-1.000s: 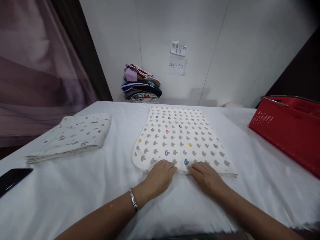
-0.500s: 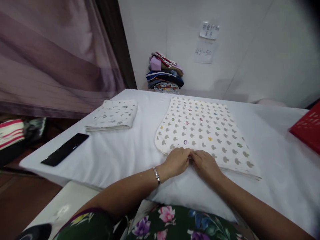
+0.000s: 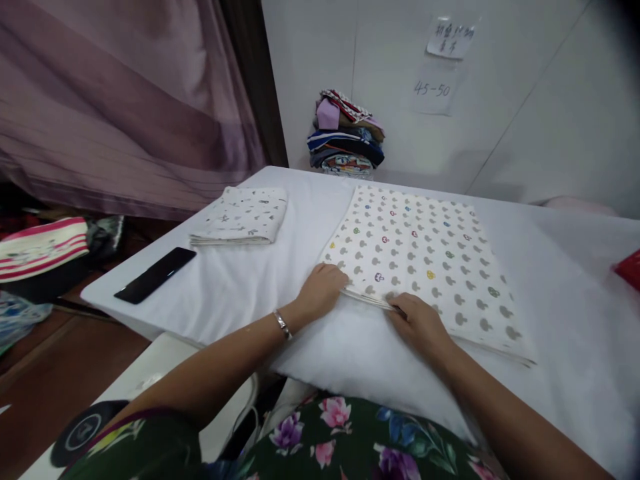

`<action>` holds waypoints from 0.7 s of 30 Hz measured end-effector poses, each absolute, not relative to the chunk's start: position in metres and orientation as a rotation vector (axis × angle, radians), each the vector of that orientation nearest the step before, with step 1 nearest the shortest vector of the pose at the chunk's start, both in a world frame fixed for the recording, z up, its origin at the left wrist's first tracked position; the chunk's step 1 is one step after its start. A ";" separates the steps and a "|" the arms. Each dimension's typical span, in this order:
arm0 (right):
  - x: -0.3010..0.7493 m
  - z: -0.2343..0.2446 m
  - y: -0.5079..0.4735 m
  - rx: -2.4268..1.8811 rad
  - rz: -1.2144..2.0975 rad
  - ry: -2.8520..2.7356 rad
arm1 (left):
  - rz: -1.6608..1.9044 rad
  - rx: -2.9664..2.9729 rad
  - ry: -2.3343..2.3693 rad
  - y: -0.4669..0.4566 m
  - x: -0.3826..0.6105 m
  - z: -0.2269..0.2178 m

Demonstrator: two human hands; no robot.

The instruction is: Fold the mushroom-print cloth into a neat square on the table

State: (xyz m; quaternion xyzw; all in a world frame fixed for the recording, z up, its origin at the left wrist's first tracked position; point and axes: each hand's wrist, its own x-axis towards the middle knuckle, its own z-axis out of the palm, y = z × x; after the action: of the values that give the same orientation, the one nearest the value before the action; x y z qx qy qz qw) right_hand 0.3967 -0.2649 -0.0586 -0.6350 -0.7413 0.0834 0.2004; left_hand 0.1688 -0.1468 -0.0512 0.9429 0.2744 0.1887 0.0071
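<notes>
A cream cloth printed with small mushrooms (image 3: 425, 253) lies folded flat on the white-covered table (image 3: 240, 293). My left hand (image 3: 320, 293) grips the cloth's near left corner, fingers curled round the edge. My right hand (image 3: 417, 320) pinches the near edge a little to the right, and the edge between my hands is lifted slightly off the table. A silver bracelet is on my left wrist.
A smaller folded patterned cloth (image 3: 243, 217) lies at the left of the table, with a black phone (image 3: 155, 275) near the left corner. A stack of folded clothes (image 3: 346, 137) stands against the white wall. A red basket's corner (image 3: 629, 268) shows at the right edge.
My hands met at the middle of the near edge, then spread apart; the left slid to the near left corner. The edge now lifts slightly. The view swung left and down.
</notes>
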 end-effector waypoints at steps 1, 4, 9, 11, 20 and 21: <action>0.397 -0.057 -0.264 -1.781 0.265 -2.067 | 0.613 2.935 0.850 -0.145 0.164 -0.051; 0.398 -0.056 -0.263 -1.780 0.320 -2.053 | 0.640 2.902 0.810 -0.149 0.159 -0.049; 0.398 -0.054 -0.261 -1.772 0.369 -2.019 | 0.720 2.904 0.680 -0.165 0.167 -0.048; 0.397 -0.052 -0.261 -1.776 0.384 -1.995 | 0.736 2.964 0.612 -0.168 0.173 -0.047; 0.400 -0.054 -0.261 -1.718 0.421 -1.918 | 0.741 3.047 0.647 -0.161 0.187 -0.048; 0.400 -0.053 -0.261 -1.720 0.430 -1.905 | 0.734 3.057 0.637 -0.161 0.188 -0.049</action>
State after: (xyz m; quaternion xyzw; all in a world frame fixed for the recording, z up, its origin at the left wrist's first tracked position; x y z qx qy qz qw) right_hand 0.4002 -0.2606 -0.0533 -0.6371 -0.7056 0.1592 0.2662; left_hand 0.1880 -0.1609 -0.0491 0.9525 0.1985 0.2286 -0.0329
